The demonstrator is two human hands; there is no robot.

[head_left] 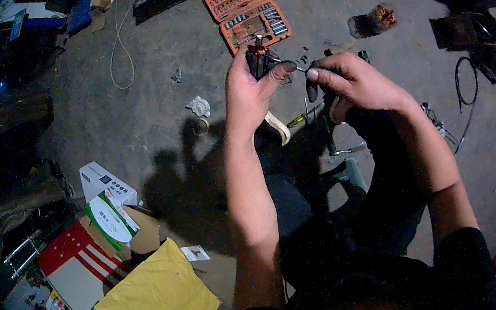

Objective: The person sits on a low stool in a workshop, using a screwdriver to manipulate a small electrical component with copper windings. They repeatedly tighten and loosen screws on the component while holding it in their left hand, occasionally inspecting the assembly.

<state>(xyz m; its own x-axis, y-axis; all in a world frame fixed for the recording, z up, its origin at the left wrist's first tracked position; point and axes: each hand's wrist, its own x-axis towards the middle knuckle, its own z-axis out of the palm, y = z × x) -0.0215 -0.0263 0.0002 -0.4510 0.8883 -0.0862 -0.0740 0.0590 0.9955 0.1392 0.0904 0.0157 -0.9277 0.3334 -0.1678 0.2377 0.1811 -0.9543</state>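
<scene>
My left hand (249, 87) is closed around a small dark mechanical part (257, 62) with a shiny metal piece at its top. A thin metal rod (300, 69) runs from near that part to my right hand (360, 79), which pinches its end between thumb and fingers. Whether the rod is fixed to the part I cannot tell. The fingertips are blackened. Beyond the left hand, on the floor, lies an open orange socket set case (229, 18) with rows of sockets. Below the hands is a screwdriver (299, 120) with a yellow-green handle.
A whitish casting (198, 106) and a ring (201, 127) lie left of my hands. Nearer, at left, are a white box (106, 181) and a yellow envelope (166, 302). A clear container (361, 26) stands at far right, with a black cable (460, 88) nearer.
</scene>
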